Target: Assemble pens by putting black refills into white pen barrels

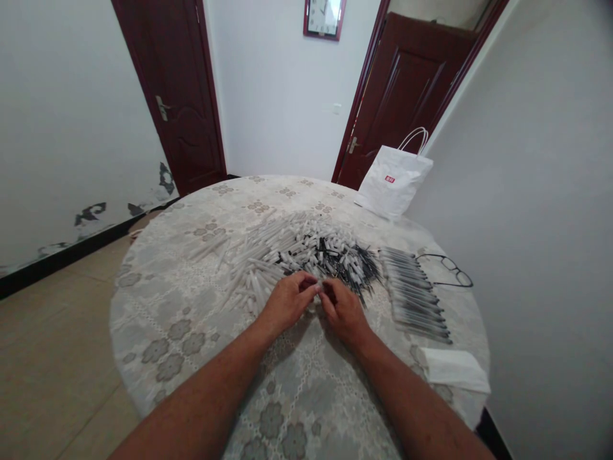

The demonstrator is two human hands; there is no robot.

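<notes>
Left hand and right hand meet at the fingertips, both pinching 1 small pale piece, mostly hidden, above the cloth. Just beyond lie white tubes and, to their right, black sticks. Farther right, pens lie in a row, glasses beside them.

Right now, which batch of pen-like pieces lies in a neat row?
The right-hand batch, beside the eyeglasses: its pieces lie side by side, roughly parallel, unlike the jumbled heap to its left.
</notes>
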